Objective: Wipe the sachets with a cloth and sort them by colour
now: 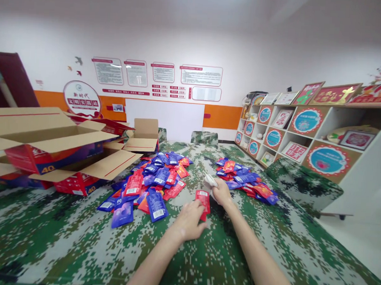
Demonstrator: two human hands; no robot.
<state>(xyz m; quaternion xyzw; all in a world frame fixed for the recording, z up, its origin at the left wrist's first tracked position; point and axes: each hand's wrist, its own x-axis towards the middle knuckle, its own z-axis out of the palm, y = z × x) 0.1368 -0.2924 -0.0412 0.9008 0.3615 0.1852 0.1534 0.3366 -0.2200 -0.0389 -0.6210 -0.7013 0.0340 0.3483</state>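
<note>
Two bare forearms reach up from the bottom edge of the frame across a tabletop (76,247) covered in green camouflage cloth. At centre frame the left hand (189,221) lies on the lower part of a red sachet (203,201); its fingers (199,207) are loosely curled and pinch the sachet's near edge against the cloth. Just to the right and slightly higher, the right hand (221,191) is closed in a fist around a crumpled white cloth (210,180), which sticks out of the grip toward the upper left, close beside the sachet's top.

Left of the hands lies a large heap of blue and red sachets (156,179), spreading from centre frame toward the left. A smaller pile of sachets (246,181) sits right of centre, just beyond the right hand. Open cardboard boxes (50,143) fill the left middle of the frame, flaps spread. A shelf unit (306,131) with round colourful plaques stands at the right.
</note>
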